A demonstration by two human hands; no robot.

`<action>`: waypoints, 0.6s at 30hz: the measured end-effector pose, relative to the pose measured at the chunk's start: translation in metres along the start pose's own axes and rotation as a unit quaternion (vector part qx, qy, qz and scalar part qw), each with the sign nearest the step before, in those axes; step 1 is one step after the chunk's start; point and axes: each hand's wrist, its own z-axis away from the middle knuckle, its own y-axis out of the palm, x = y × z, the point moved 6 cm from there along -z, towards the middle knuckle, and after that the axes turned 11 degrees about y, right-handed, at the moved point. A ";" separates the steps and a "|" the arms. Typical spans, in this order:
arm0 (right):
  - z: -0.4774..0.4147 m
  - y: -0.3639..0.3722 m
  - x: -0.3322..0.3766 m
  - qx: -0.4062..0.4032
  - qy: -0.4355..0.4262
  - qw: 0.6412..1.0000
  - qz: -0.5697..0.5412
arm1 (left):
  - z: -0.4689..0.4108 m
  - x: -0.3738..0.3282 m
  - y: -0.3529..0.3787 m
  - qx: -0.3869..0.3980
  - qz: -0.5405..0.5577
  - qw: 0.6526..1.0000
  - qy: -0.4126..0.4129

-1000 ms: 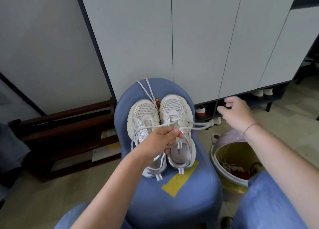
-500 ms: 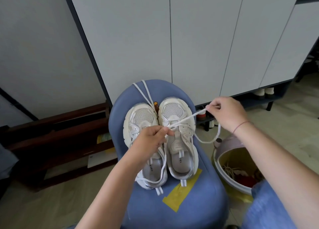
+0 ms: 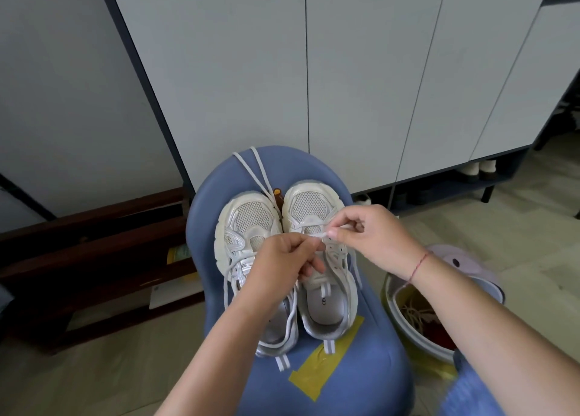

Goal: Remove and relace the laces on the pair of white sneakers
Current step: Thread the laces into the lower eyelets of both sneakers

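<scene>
Head view: sneakers (image 3: 309,205) sit side by side on the stool (image 3: 361,371). Left hand (image 3: 282,258) and right hand (image 3: 373,240) both pinch a lace (image 3: 316,235) over one sneaker's eyelets. A sharp tug might drag that sneaker off, or the lace could slip free.

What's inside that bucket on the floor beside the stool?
The bucket holds tangled pale cords and something red. The person's right arm covers the rest.

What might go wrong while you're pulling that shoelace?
The left hand and right hand pinch the lace over the right sneaker. A hard tug might drag that sneaker off the stool, toward the bucket. The slack loop on the left sneaker might tangle.
</scene>
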 end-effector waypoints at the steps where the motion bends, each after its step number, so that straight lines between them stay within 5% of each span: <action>1: -0.001 -0.001 -0.002 0.002 0.004 1.000 -0.007 | -0.001 0.001 -0.001 -0.018 0.005 1.000 0.000; 14: -0.006 0.002 -0.012 0.072 0.047 0.989 -0.116 | -0.006 0.001 0.006 -0.054 -0.002 0.999 0.007; 18: -0.010 0.001 -0.020 0.049 0.057 0.997 -0.028 | -0.004 -0.002 0.008 -0.054 -0.079 0.995 0.014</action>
